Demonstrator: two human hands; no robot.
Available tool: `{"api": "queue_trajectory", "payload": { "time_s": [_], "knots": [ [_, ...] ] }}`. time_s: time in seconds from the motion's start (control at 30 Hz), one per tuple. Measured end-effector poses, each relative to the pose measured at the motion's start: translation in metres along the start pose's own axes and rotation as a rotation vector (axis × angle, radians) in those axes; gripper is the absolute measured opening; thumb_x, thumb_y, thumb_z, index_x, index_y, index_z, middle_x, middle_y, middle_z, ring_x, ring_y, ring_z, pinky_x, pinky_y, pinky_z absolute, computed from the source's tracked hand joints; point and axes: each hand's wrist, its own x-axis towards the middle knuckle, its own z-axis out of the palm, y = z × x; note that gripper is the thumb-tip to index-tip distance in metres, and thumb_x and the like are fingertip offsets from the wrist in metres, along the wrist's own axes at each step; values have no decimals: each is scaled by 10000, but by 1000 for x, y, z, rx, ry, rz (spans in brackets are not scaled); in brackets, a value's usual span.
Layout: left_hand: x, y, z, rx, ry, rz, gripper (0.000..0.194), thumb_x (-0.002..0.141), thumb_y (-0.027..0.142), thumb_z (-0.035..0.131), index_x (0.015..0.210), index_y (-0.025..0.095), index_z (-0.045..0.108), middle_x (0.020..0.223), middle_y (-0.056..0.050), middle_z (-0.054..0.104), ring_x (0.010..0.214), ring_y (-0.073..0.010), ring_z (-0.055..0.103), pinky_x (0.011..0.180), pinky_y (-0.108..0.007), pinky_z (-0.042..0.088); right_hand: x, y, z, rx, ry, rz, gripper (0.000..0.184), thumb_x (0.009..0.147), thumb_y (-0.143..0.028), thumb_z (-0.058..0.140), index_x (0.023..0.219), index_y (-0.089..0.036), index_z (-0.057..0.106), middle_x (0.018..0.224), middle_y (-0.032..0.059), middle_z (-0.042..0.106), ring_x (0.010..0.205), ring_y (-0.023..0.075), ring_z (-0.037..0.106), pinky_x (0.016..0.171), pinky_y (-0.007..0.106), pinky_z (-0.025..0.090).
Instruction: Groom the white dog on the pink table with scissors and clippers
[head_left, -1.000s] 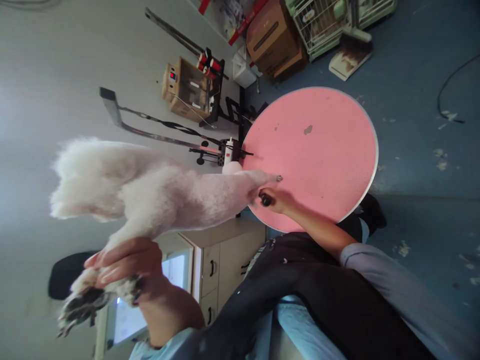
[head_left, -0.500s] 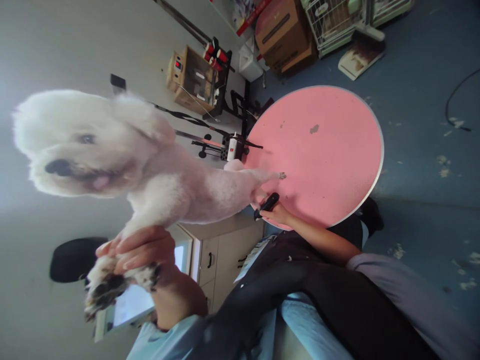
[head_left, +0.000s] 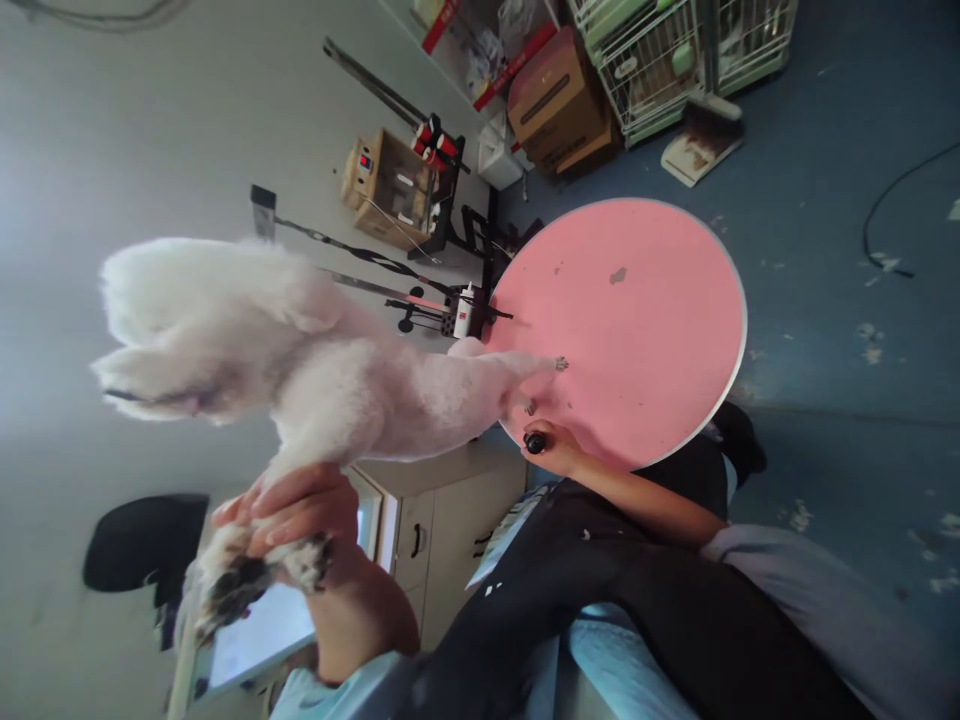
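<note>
The view is turned on its side. A white fluffy dog [head_left: 360,390] stands upright on its hind feet on a round pink table [head_left: 645,320]. My left hand [head_left: 307,520] is closed around the dog's front paws [head_left: 240,580] and holds them up. My right hand [head_left: 559,450] grips a black clipper [head_left: 534,442] at the table's near edge, just beside the dog's hind leg [head_left: 525,375]. The dog's head faces away to the left, mouth slightly open.
A pale cabinet with drawers [head_left: 442,520] stands behind the dog. A small white bottle [head_left: 463,308] and a black stand [head_left: 465,230] sit by the table's far side. Cardboard boxes [head_left: 559,100], a wire cage [head_left: 660,50], a dustpan [head_left: 701,135] and a floor cable [head_left: 892,220] lie beyond.
The dog turned its head toward me, then away again. My right hand with the clipper drew back from the hind leg to the table's edge. My left hand kept hold of the paws.
</note>
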Motion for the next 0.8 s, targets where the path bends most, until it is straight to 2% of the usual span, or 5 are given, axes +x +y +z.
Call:
{"api": "queue_trajectory", "payload": {
  "time_s": [0.1,0.2,0.37,0.57,0.8],
  "knots": [
    [3,-4,2,-82,-25,-70,338,598,293,915,628,167,603,640,77,611,470,1,592,423,18,396,7,4,-12,-29,39,-234,251,878,-318,763,1108,-238,701,1225,104,778,1085,270,765,902,407,646],
    [12,-13,10,-198,-58,-196,370,513,192,927,588,163,565,655,87,551,449,25,495,406,23,361,35,-2,-25,-159,-62,-425,220,974,-218,641,1181,-226,715,1389,131,715,1210,251,725,1019,413,612],
    [18,-25,19,-243,-38,-221,313,552,143,865,578,179,555,610,90,519,437,12,463,389,15,347,57,-10,-38,-305,-109,-336,313,913,-117,633,1212,-168,710,1340,169,736,1099,272,770,867,386,659],
    [0,-15,3,-138,-51,-75,286,614,248,868,634,183,590,606,85,584,465,-14,579,436,-1,417,66,-19,-53,-89,-38,-550,277,957,-183,588,1210,-208,696,1386,121,723,1225,221,724,1017,380,614],
    [-12,-6,-15,28,15,94,363,759,479,840,698,181,642,704,21,735,550,-89,727,430,-27,471,66,-19,-61,-105,-92,-352,352,824,-111,667,1161,-207,703,1224,108,788,1097,243,768,902,376,639]
  ]
}}
